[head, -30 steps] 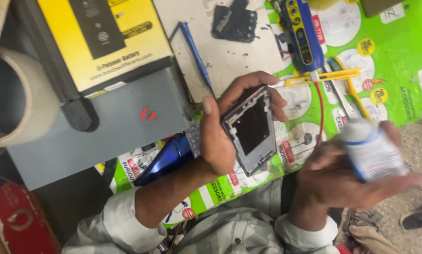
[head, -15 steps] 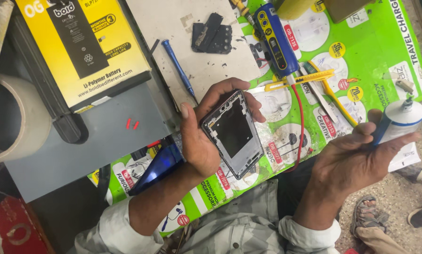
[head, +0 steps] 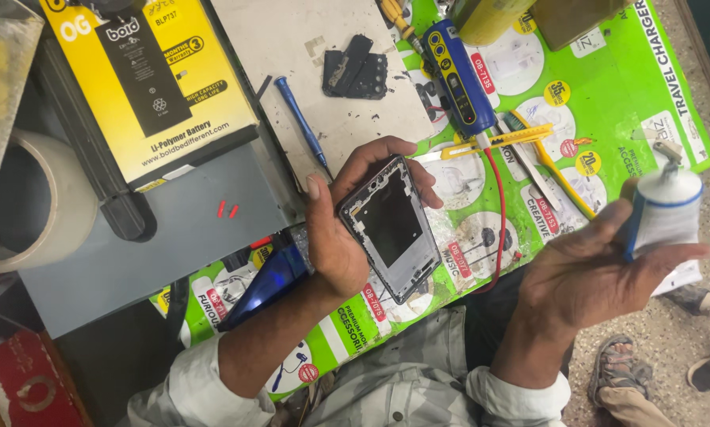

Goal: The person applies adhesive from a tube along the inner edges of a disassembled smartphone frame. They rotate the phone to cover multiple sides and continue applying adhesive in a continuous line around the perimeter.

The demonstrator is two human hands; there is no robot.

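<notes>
My left hand (head: 335, 237) grips an opened phone frame (head: 390, 228), dark inside with a grey metal rim, tilted over the near edge of the green printed mat (head: 608, 87). My right hand (head: 600, 273) is out past the mat's right corner and holds a small white bottle (head: 665, 212) with blue bands and a nozzle at its top. The bottle is well to the right of the phone frame, apart from it.
A blue screwdriver (head: 301, 124) and a black phone part (head: 355, 76) lie on a white board (head: 307, 47). A blue handheld tool (head: 456, 75) with a red wire, a yellow cutter (head: 501, 140), a yellow battery box (head: 145, 79) and a tape roll (head: 26, 202) lie around.
My right hand has carried the white bottle further right and outward, past the mat's edge. My left hand keeps the phone frame in about the same place.
</notes>
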